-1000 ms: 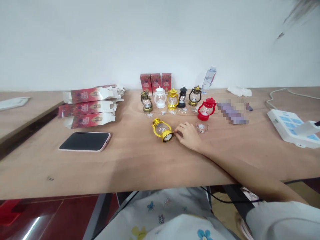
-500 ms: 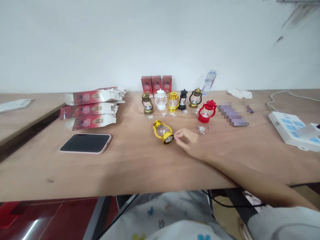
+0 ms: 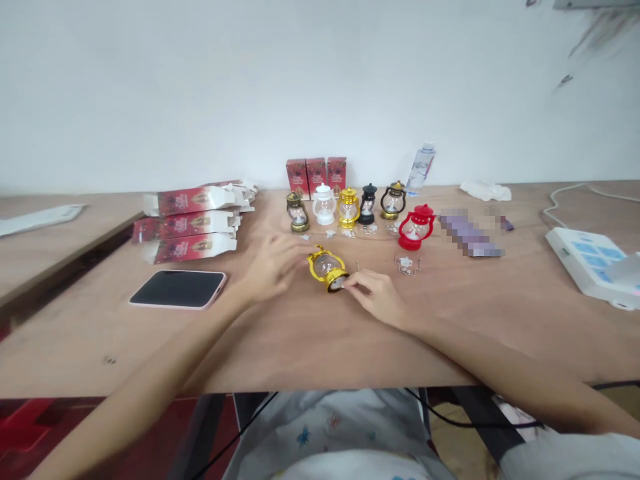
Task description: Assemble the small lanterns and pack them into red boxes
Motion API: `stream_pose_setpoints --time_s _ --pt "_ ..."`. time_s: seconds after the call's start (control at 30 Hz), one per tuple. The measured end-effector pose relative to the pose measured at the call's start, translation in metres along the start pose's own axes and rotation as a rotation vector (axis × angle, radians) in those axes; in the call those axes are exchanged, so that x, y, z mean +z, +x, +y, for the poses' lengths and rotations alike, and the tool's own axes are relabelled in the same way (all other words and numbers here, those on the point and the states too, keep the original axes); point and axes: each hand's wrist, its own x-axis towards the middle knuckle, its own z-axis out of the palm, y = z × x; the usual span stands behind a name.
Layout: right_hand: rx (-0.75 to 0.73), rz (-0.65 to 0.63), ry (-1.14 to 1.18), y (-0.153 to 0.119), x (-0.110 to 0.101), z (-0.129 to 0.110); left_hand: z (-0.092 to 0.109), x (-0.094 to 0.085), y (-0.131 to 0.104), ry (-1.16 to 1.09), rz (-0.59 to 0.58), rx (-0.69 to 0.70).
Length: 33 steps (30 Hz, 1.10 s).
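Observation:
A gold toy lantern [image 3: 327, 265] lies tilted on the wooden table, its dark-rimmed base turned toward my right hand [image 3: 377, 293]. The thumb and fingers of that hand are pinched together at the underside of the base; whatever is between the tips is too small to make out. Slightly blurred, my left hand [image 3: 273, 267] reaches in from the other side. Its fingers are stretched toward the lantern's top, and they hold nothing. Behind stand several upright lanterns, among them a white one [image 3: 324, 205], another gold one [image 3: 349, 208] and a red one [image 3: 417, 228].
Small metal and white pieces [image 3: 407, 265] lie before the lanterns. Red boxes [image 3: 316, 177] and a bottle [image 3: 421, 168] stand at the wall. Flattened cartons [image 3: 193, 223] and a phone [image 3: 179, 289] are left; a pixelated purple item [image 3: 470, 233] and a power strip [image 3: 587, 263] right.
My left hand has come into view from the lower left and reached the lantern's top. My right hand stays pinched at the base. The view has shifted slightly.

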Motion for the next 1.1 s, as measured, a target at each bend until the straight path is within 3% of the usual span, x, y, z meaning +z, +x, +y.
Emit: stream_pose_setpoints --time_s 0.13,0.3,0.4,0.6,0.73,0.9,1.1 --pt "0.031 0.011 0.025 0.003 -0.002 -0.001 0.008 0.03 0.011 -0.063 -0.144 0.005" --pt "0.11 0.068 0.027 0.006 -0.003 -0.002 0.007 0.054 0.013 -0.108 -0.03 -0.09" --pt "0.094 0.113 0.017 0.007 -0.004 -0.003 0.007 0.054 0.009 -0.119 0.016 -0.091" --pt "-0.146 0.159 -0.065 0.008 -0.015 -0.011 0.018 0.037 0.003 -0.214 0.037 -0.084" --pt "-0.286 0.192 -0.17 0.008 -0.022 -0.016 0.027 0.029 0.001 -0.554 0.021 -0.166" --pt "-0.467 0.241 -0.27 0.008 -0.021 -0.014 0.03 0.036 0.001 -0.876 -0.064 -0.243" --pt "-0.565 0.255 -0.412 0.006 -0.018 0.0 0.029 0.046 0.005 -1.063 0.055 -0.43"
